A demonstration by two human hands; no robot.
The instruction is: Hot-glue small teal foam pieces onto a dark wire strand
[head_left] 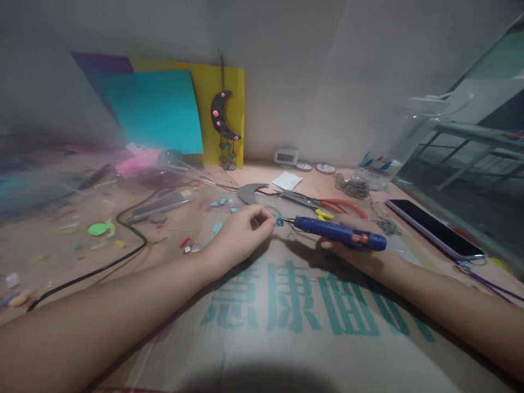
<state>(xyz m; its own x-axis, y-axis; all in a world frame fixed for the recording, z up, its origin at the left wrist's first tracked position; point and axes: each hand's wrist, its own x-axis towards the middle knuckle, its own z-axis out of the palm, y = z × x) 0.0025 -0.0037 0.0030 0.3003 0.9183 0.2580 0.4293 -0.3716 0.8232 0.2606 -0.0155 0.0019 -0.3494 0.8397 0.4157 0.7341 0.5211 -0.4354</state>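
My left hand (249, 226) is closed in a pinch at the middle of the table, its fingertips on a small turquoise bead-like piece (279, 220). In my right hand (347, 248) is a blue glue gun (335, 230), pointing left. Its metal nozzle meets or almost meets the turquoise piece; I cannot tell which. Just beyond the left hand lies a grey crescent moon (250, 194), flat on the table. Several light-blue bits (223, 202) are scattered beside that hand. Pliers with red-orange handles (344, 206) lie behind the glue gun.
A dark crescent ornament (221, 117) hangs against yellow card (200, 103), by a turquoise sheet (151, 112). A phone (434, 229) lies at right, near chain (354, 186) and a clear plastic container (376, 169). A black cord (126, 218) crosses the cluttered left side.
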